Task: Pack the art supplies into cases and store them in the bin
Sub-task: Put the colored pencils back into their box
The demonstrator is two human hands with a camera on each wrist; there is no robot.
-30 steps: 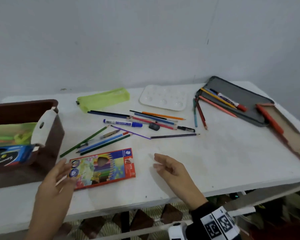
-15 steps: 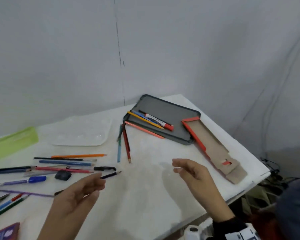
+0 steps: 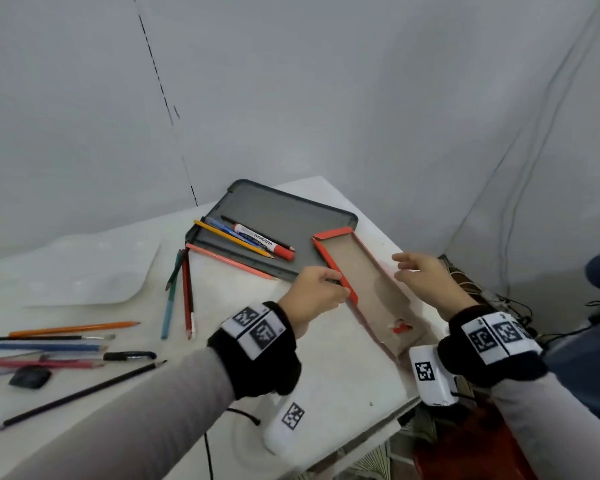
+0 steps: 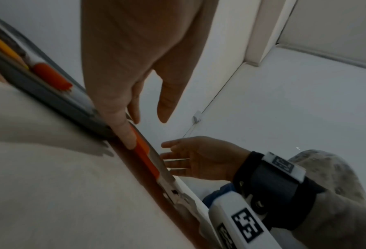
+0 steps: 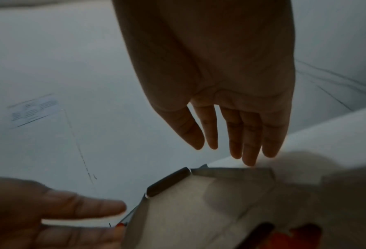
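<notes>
Head view: left hand (image 3: 312, 296) at frame centre, fingertips on the red left edge of the open cardboard tray (image 3: 368, 292), fingers nearly straight, a light touch with nothing enclosed; right hand (image 3: 420, 275) right of centre, over the tray's right edge, grip wide and holding nothing, contact cannot be told; tray lies on the white table (image 3: 326, 375) at its right corner, its top end overlapping the grey case (image 3: 291, 220); case holds a red-capped whiteboard marker (image 3: 262, 241) and a yellow pencil (image 3: 232, 239); loose pencils (image 3: 177, 296) lie left of the case; white palette (image 3: 84, 271) at left; further pencils and a black eraser (image 3: 30, 377) at lower left.

Left wrist view: left hand (image 4: 135, 59) from above, one finger (image 4: 126, 134) pressed straight on the tray's orange-red edge (image 4: 144, 151), thumb apart; right hand (image 4: 199, 156) beyond, palm open, fingers spread.

Right wrist view: right hand (image 5: 220, 84) with fingers extended together over the tray's far wall (image 5: 231, 173), grip wide; left hand (image 5: 49, 219) at lower left, fingers straight at the tray's side.
</notes>
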